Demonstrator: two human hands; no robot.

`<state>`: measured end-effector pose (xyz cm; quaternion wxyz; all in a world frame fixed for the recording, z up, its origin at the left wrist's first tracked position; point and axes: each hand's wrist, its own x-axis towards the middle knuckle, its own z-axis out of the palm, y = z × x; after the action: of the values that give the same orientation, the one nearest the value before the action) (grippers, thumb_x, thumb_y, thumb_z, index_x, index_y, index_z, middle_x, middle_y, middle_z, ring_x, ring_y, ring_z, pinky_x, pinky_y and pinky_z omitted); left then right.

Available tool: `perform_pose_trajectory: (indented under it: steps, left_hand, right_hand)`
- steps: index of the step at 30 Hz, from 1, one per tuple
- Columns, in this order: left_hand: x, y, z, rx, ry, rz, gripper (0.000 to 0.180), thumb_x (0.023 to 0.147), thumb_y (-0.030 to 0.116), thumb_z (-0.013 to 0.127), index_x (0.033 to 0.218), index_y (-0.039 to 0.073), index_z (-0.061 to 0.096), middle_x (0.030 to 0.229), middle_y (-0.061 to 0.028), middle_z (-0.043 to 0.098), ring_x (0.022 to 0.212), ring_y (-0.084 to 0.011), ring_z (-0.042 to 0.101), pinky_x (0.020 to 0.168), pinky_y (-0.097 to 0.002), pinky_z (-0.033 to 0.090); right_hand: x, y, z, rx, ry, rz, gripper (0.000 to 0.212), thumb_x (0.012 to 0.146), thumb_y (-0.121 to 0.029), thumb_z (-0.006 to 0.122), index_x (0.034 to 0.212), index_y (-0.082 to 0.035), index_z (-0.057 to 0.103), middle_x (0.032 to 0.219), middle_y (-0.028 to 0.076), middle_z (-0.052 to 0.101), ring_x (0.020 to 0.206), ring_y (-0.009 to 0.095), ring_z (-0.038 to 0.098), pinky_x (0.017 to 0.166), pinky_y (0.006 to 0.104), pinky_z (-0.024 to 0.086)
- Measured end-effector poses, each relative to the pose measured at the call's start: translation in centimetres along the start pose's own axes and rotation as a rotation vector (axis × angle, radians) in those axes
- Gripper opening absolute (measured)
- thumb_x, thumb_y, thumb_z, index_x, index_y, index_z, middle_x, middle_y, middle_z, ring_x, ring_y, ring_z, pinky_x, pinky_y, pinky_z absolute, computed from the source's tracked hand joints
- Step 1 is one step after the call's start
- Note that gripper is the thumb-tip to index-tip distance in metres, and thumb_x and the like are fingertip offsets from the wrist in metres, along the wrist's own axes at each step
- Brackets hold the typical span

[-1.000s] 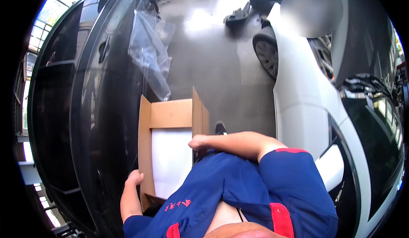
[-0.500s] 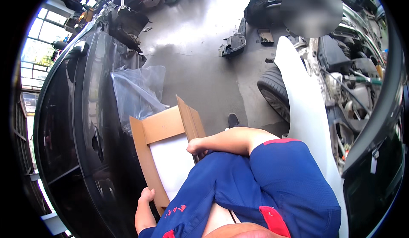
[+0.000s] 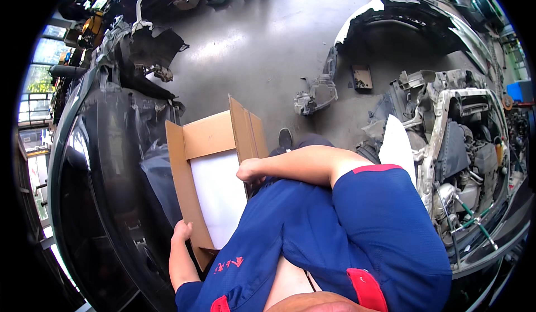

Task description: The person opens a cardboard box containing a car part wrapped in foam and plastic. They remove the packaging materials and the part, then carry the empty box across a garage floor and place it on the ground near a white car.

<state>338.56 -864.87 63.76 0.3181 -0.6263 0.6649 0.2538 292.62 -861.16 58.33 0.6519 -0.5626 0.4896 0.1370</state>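
Observation:
Between my hands is a long cardboard box [image 3: 210,135] with its top flaps standing up and a flat white surface [image 3: 216,195] inside. My left hand [image 3: 182,230] is closed on the box's left edge, near the lower end. At the opposite side my right hand [image 3: 249,171] grips the edge beside the upright right flap; some of its fingers are hidden behind the cardboard. My body covers the near end of the box.
On the left stands a dark car body [image 3: 114,183] with clear plastic sheeting [image 3: 158,169] beside it. To the right is an opened engine bay [image 3: 463,150] and a white fender [image 3: 395,142]. A headlight unit [image 3: 315,95] and a small box [image 3: 362,77] lie on the floor ahead.
I have moved along between the cars with the box in both hands. The plastic sheeting now sits nearer beside the box, and more of the engine bay shows on the right.

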Motion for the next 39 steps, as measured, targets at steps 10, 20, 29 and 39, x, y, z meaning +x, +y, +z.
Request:
perform_pose_trajectory:
  steps: [10,20,29,39]
  left_hand:
    - [18.2,22.2,-22.5,0.107,-0.002,-0.013,0.038,0.092,0.028,0.056,0.114,-0.001,0.070,0.110,-0.0278,0.070,0.109,-0.0414,0.067,0.097,-0.0475,0.052]
    - [36.2,52.3,-47.8,0.141,-0.025,0.064,0.039,0.091,0.026,0.057,0.110,-0.006,0.069,0.108,-0.0309,0.069,0.108,-0.0436,0.066,0.095,-0.0483,0.053]
    - [57.2,85.4,-70.4,0.410,0.104,0.264,0.036,0.092,0.030,0.056,0.108,0.001,0.072,0.108,-0.0279,0.070,0.105,-0.0429,0.067,0.094,-0.0497,0.053]
    - [71.1,139.9,-90.7,0.739,0.142,0.612,0.031,0.089,0.030,0.062,0.105,0.007,0.074,0.107,-0.0188,0.073,0.105,-0.0377,0.068,0.094,-0.0461,0.054]
  right_hand:
    - [-1.1,10.6,-31.1,-0.345,0.090,-0.304,0.017,0.080,-0.015,0.077,0.091,-0.002,0.080,0.088,0.016,0.077,0.077,0.028,0.075,0.070,0.0410,0.059]
    - [-3.7,27.6,-66.1,0.428,-0.008,0.051,0.022,0.088,-0.006,0.057,0.076,-0.002,0.075,0.072,0.011,0.073,0.058,0.024,0.068,0.051,0.0373,0.056]
    - [-15.4,45.6,-93.4,0.752,0.250,0.099,0.037,0.090,-0.024,0.044,0.077,-0.002,0.070,0.074,0.010,0.074,0.055,0.020,0.065,0.049,0.0360,0.053]
    - [-30.8,68.2,-113.9,1.498,0.552,0.229,0.038,0.098,-0.033,0.047,0.087,0.000,0.061,0.076,0.013,0.070,0.052,0.017,0.058,0.046,0.0323,0.047]
